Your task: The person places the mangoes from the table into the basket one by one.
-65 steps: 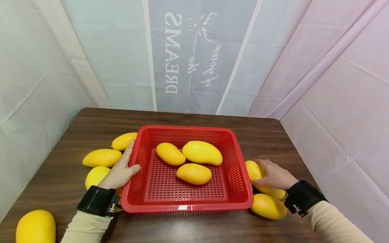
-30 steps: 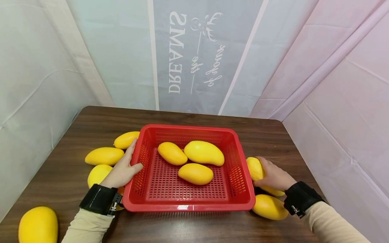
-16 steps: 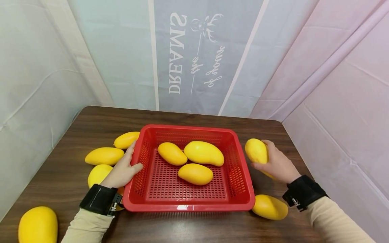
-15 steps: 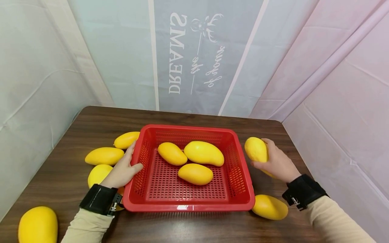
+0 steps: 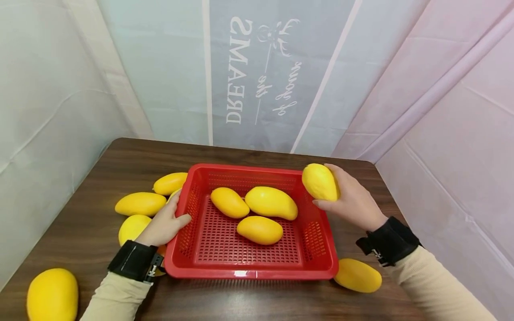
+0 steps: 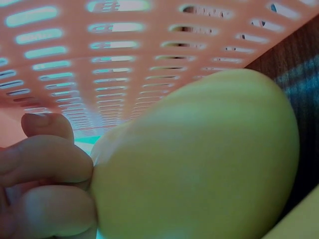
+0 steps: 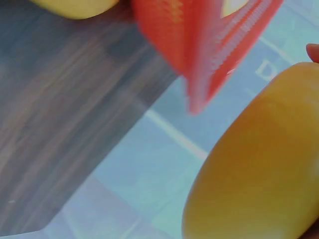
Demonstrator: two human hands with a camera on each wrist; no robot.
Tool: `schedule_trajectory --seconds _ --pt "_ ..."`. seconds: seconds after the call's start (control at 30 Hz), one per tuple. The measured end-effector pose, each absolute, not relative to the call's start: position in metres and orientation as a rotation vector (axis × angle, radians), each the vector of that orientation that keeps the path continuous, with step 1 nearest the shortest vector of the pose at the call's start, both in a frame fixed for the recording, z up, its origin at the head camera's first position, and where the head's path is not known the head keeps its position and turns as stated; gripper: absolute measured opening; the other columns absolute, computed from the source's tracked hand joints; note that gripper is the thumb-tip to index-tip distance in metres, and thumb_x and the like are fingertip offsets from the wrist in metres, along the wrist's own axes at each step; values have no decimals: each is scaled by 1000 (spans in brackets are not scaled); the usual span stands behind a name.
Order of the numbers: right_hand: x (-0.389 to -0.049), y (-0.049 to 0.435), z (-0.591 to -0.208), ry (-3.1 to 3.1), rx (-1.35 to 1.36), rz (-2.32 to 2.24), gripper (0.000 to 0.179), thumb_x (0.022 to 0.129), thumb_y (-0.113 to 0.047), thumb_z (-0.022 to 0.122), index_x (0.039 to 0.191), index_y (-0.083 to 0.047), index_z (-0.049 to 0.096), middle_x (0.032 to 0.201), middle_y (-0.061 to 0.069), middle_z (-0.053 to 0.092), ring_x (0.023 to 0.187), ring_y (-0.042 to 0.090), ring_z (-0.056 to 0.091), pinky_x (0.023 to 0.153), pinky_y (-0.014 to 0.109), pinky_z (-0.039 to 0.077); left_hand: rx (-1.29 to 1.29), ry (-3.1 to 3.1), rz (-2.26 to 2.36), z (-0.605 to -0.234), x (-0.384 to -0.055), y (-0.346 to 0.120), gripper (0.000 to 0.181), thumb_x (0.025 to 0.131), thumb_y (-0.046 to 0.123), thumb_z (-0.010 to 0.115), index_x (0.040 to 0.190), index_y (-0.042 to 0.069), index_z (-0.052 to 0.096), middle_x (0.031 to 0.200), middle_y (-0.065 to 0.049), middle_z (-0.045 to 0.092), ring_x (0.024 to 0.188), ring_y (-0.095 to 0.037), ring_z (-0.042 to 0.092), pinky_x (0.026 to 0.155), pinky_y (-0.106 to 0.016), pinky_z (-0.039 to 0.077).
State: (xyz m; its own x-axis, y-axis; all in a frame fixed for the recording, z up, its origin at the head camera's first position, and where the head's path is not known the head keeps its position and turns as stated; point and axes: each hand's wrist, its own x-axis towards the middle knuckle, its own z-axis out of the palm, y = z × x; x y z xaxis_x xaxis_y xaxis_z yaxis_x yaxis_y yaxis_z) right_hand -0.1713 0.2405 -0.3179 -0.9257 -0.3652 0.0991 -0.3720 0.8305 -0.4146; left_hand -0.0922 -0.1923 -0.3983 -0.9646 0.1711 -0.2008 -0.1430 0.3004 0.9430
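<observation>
A red plastic basket (image 5: 250,273) with perforated walls stands mid-table, and three yellow mangoes (image 5: 260,230) lie inside. My left hand (image 5: 162,225) holds its left rim, thumb over the edge and fingers outside. In the left wrist view, those fingers (image 6: 50,164) are bent beside a mango (image 6: 199,159) close to the basket's wall. With my right hand (image 5: 353,198) I grip another mango (image 5: 320,182), raised at the basket's right rim. That held mango (image 7: 259,164) fills the lower right of the right wrist view.
Several mangoes (image 5: 140,204) lie left of the basket, some partly hidden by the left arm. One mango (image 5: 53,294) sits at the near left. Another mango (image 5: 358,275) lies by the basket's near right corner. A cloth backdrop (image 5: 172,67) hangs behind the wooden table (image 5: 277,298).
My right hand has picked up a mango from the table right of the basket and carried it up and left to the rim. The left hand stays on the basket.
</observation>
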Motion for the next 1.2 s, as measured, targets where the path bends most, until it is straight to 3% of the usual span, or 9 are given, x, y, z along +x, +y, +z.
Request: schedule_trajectory --seconds 0.67,1.2 --pt "-165 157 -301 -2920 937 783 91 75 -40 82 150 -16 36 129 2 56 102 21 55 84 40 52 -44 2274 1730 -399 -93 -191 76 95 3 48 157 14 5 141 -30 40 99 -36 69 74 -49 62" --pt "-161 98 -334 -2953 1274 746 90 72 -44 80 148 -19 40 130 -2 58 106 16 54 89 38 50 -56 2287 1724 -401 -94 -190 75 94 4 50 155 13 6 139 -31 42 97 -36 71 72 -48 62"
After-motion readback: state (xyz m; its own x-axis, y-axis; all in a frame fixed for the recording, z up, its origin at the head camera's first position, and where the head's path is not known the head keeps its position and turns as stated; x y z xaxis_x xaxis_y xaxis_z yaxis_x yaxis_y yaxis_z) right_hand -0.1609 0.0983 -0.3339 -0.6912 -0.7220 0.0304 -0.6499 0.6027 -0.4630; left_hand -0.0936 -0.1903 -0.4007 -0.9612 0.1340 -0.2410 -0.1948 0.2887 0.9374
